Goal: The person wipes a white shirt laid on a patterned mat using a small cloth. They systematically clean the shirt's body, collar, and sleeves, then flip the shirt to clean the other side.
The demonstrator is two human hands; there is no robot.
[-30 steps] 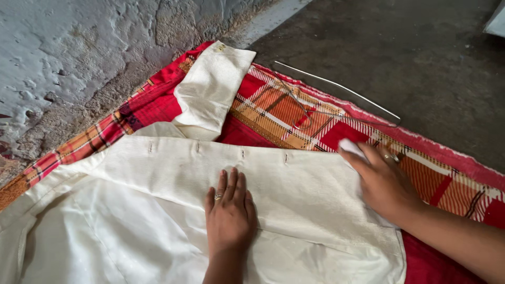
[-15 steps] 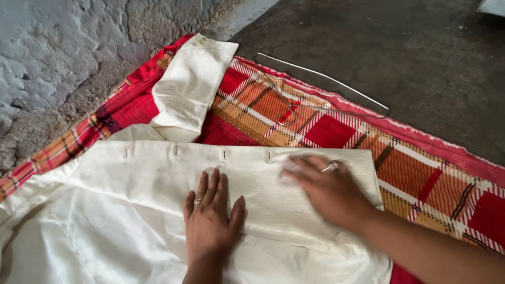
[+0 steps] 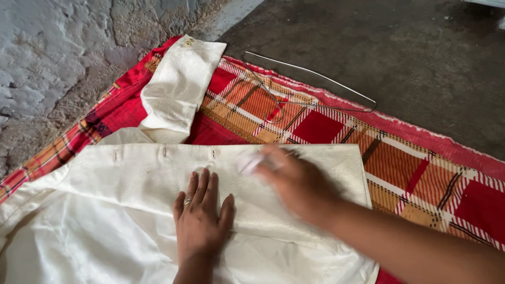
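Observation:
A cream shirt lies spread on a red plaid cloth, with its button placket running left to right and one sleeve stretched toward the wall. My left hand, wearing a ring, presses flat on the shirt with its fingers spread. My right hand is blurred with motion over the placket just to the right of it. Its fingertips pinch a small white object against the fabric; what that object is cannot be made out.
A thin wire hanger lies across the plaid cloth's far edge. A rough grey wall rises at the left. Dark concrete floor lies beyond the cloth.
My right hand has slid leftward along the shirt from its right edge to near my left hand, carrying the small white object. My left hand has stayed flat in place.

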